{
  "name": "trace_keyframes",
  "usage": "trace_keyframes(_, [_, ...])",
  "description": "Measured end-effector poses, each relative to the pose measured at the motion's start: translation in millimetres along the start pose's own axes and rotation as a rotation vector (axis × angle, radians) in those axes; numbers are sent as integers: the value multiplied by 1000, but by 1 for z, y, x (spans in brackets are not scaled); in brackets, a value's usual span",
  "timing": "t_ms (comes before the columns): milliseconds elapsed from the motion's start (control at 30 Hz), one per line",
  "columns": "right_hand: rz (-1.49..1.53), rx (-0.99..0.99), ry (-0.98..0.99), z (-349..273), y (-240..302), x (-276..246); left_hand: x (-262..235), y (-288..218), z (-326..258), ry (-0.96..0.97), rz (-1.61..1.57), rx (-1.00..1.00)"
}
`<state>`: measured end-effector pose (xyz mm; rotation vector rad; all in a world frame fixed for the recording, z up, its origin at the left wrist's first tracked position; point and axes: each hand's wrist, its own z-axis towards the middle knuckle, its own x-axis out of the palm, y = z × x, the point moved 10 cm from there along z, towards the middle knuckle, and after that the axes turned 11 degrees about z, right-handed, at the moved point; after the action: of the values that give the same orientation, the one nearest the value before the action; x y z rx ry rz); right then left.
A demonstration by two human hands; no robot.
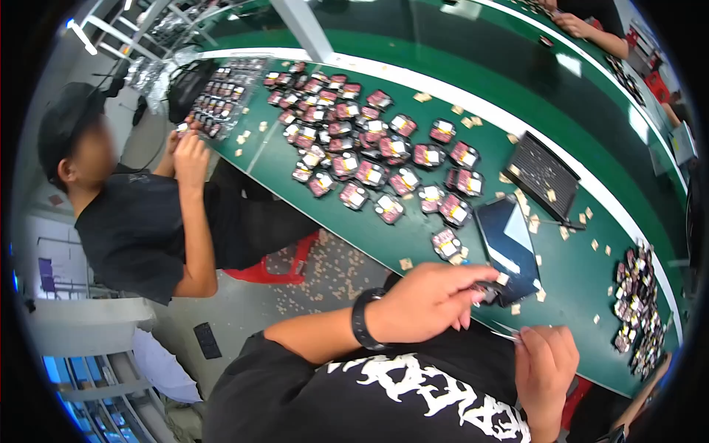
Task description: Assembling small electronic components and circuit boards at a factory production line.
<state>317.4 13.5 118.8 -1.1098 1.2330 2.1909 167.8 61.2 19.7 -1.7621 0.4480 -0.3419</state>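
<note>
My left hand (425, 304), with a black band on its wrist, pinches a small black piece (484, 292) above the table's near edge. A small pale bit shows beside its fingertips. My right hand (545, 362) is closed on thin metal tweezers (504, 329), whose tips point toward the left hand but stay apart from the black piece. Just beyond my left fingers lies a glossy dark blue panel (509, 247). Many small black units with pink and yellow labels (373, 144) cover the green table; the closest one (445, 244) sits beyond my left hand.
A black ribbed tray (543, 177) holds pale bits, with more scattered around it. Another heap of units (636, 310) lies at the right. To my left a co-worker (140, 214) sits on a red stool (284, 266), handling something small. Other people's hands show at the right edge and upper right.
</note>
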Motion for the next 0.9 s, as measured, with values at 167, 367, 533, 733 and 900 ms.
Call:
trace_keyframes(167, [47, 129, -61, -9, -40, -7, -21, -15, -9, -59, -67, 62])
trace_keyframes(367, [-119, 634, -475, -92, -169, -74, -28, -44, -15, -1, 103, 240])
trace_keyframes(533, [-501, 555, -433, -142, -215, -112, -27, -47, -16, -25, 119, 281])
trace_keyframes(733, [-521, 651, -312, -164, -257, -112, -25, -23, 0, 20, 29, 109])
trace_keyframes(900, [-545, 646, -262, -155, -258, -111, -63, 30, 11, -161, -634, -68])
